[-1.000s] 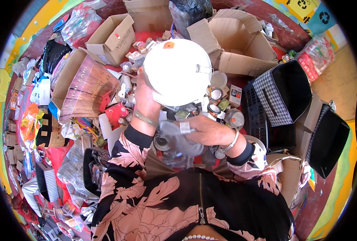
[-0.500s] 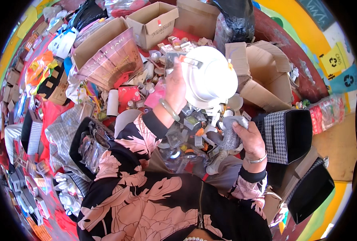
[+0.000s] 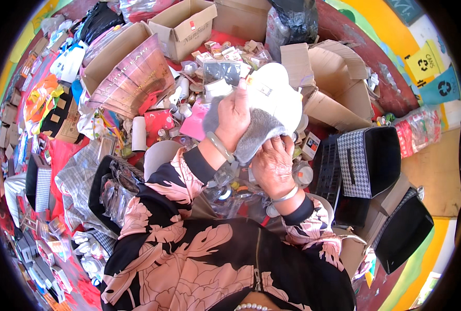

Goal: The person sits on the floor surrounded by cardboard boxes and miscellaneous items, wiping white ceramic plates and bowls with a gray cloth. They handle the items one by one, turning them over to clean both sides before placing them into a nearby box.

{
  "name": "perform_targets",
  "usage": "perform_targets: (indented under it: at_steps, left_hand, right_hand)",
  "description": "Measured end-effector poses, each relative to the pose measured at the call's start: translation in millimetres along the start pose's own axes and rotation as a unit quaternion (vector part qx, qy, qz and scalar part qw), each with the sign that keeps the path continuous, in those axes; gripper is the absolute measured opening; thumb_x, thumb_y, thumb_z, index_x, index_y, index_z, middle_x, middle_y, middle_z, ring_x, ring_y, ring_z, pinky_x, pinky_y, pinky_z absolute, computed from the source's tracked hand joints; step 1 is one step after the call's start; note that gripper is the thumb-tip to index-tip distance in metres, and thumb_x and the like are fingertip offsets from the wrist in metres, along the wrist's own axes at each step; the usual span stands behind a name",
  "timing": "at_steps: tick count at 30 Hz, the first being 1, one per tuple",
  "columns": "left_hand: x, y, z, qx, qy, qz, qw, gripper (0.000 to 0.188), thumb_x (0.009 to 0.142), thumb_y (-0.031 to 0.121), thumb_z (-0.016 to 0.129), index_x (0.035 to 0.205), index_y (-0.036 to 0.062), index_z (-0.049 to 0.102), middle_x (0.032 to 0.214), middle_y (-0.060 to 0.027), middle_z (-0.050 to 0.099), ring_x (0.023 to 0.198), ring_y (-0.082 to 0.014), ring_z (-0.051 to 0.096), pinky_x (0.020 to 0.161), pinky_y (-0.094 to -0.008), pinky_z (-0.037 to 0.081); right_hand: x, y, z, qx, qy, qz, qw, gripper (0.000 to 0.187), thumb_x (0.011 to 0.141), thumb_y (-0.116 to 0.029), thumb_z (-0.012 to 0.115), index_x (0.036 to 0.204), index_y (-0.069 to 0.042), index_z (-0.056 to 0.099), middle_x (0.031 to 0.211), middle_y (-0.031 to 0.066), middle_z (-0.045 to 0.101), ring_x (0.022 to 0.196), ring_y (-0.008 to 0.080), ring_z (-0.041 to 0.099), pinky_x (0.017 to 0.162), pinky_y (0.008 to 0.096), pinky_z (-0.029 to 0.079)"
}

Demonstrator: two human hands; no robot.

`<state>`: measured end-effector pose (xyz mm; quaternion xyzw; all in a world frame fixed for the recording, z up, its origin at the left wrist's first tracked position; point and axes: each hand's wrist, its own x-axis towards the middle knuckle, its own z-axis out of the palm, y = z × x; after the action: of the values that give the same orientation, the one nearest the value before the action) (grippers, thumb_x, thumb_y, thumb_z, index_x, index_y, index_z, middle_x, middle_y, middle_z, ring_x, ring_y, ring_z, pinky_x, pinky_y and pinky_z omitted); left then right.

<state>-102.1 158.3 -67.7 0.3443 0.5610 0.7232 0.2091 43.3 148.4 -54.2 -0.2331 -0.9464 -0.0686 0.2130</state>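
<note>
A bright white rounded object [image 3: 280, 90] with a small label is held up in front of me; glare hides its exact kind. My left hand [image 3: 234, 116] grips its left side, thumb on top. A fuzzy grey cloth [image 3: 263, 127] drapes over its lower side and shows on both sides of my left hand. From below, my right hand [image 3: 274, 165] holds the cloth against the object, fingers bent and partly hidden. Beneath both hands lies a heap of small clear plastic pieces [image 3: 230, 194].
An open cardboard box [image 3: 339, 83] stands at right, beside houndstooth bins [image 3: 357, 163]. Further boxes, such as a tan one [image 3: 181, 31], stand at the back. A dark bin with clear plastic [image 3: 117, 189] is at left. Mixed clutter and bags cover the far left.
My right hand has come up and left with the grey cloth, which now lies spread against the white object. The object has turned in my left hand. The view has shifted slightly.
</note>
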Motion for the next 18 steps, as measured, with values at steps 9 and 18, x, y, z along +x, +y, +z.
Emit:
perform_targets:
  at_steps: [9, 18]
  left_hand:
    - [-9.3, 5.7, 4.0, 0.011, -0.104, 0.032, 0.994, 0.044, 0.099, 0.033, 0.040, 0.102, -0.0046, 0.063, 0.088, -0.0096, 0.065, 0.082, -0.0127, 0.057, 0.074, -0.0281, 0.046]
    - [-3.1, 6.4, 4.4, 0.026, -0.013, 0.034, 0.999, 0.047, 0.098, 0.036, 0.041, 0.092, -0.0041, 0.064, 0.066, -0.0089, 0.061, 0.063, -0.0111, 0.054, 0.059, -0.0296, 0.044]
  right_hand:
    - [9.2, 10.5, -4.1, -0.047, 0.059, 0.024, 0.997, 0.038, 0.068, -0.016, 0.055, 0.104, -0.004, 0.063, 0.113, 0.0059, 0.059, 0.118, 0.0235, 0.047, 0.095, 0.0433, 0.030]
    - [-4.6, 19.7, -10.3, -0.044, 0.017, -0.012, 0.999, 0.042, 0.067, -0.018, 0.061, 0.109, -0.011, 0.063, 0.117, 0.0087, 0.058, 0.118, 0.0289, 0.048, 0.101, 0.0489, 0.028]
